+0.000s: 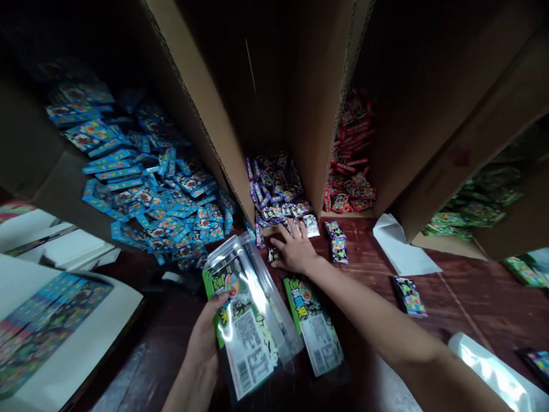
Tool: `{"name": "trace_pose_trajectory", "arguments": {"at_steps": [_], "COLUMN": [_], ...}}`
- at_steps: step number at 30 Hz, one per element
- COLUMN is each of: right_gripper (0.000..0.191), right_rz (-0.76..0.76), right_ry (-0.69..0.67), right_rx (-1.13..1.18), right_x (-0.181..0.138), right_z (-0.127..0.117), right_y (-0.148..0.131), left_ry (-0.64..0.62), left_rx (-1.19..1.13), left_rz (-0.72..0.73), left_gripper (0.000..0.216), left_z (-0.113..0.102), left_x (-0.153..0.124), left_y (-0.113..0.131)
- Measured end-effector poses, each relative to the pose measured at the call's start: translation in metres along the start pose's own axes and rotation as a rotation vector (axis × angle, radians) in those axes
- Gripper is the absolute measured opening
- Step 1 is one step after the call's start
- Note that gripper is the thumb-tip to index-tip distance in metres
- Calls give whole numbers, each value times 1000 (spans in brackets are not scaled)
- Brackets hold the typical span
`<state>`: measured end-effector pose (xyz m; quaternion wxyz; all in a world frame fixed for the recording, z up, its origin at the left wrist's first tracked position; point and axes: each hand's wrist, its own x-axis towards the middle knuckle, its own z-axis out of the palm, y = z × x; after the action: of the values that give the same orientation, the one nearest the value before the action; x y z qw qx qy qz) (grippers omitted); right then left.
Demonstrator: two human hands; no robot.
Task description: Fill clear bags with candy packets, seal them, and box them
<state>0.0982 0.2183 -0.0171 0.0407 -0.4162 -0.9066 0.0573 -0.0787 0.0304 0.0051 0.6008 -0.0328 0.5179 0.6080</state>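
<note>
My left hand (pixel 206 337) is closed on a clear plastic package (pixel 251 317) with a green and black printed card and a barcode label. The thumb lies across its front. My right hand (pixel 295 249) reaches forward with fingers spread, palm down, over small purple and black candy packets (pixel 278 212) at the front of the middle cardboard box. Some packets lie under its fingers and are partly hidden. Beneath my right forearm a second printed card (pixel 313 326) of the same design lies on the dark table. Two more purple packets (pixel 337 243) rest just right of the hand.
Cardboard boxes stand side by side, holding blue packets (pixel 163 200), red packets (pixel 349 183) and green packets (pixel 472 206). White paper (pixel 403 246) and a loose packet (pixel 410 296) lie at the right. A printed white-edged sheet (pixel 124 300) stands at the left.
</note>
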Motion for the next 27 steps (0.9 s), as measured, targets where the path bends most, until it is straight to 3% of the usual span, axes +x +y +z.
{"name": "trace_pose_trajectory", "arguments": {"at_steps": [4,8,11,15,20,23,27], "right_gripper": [63,62,65,61,44,50,79], "right_rz": [37,68,105,72,-244,-168,-34], "right_ry": [-40,-61,-59,18,-118,-135,-157], "right_rx": [24,52,73,162,331,246,127], "right_x": [-1,-41,-73,-113,-151,-137,-80], "right_z": [18,16,12,12,14,7,-1], "right_y": [22,56,66,43,10,18,37], "left_ry": [-23,-40,-93,-170,-187,-179,-191], "left_rx": [103,193,171,159,240,276,308], "left_rz": [-2,88,84,85,107,100,106], "left_gripper": [33,36,38,37,38,38,36], "left_z": [1,18,40,64,84,90,91], "left_x": [17,28,34,48,67,74,71], "left_y": [-5,-4,-8,-17,-20,-17,-13]}}
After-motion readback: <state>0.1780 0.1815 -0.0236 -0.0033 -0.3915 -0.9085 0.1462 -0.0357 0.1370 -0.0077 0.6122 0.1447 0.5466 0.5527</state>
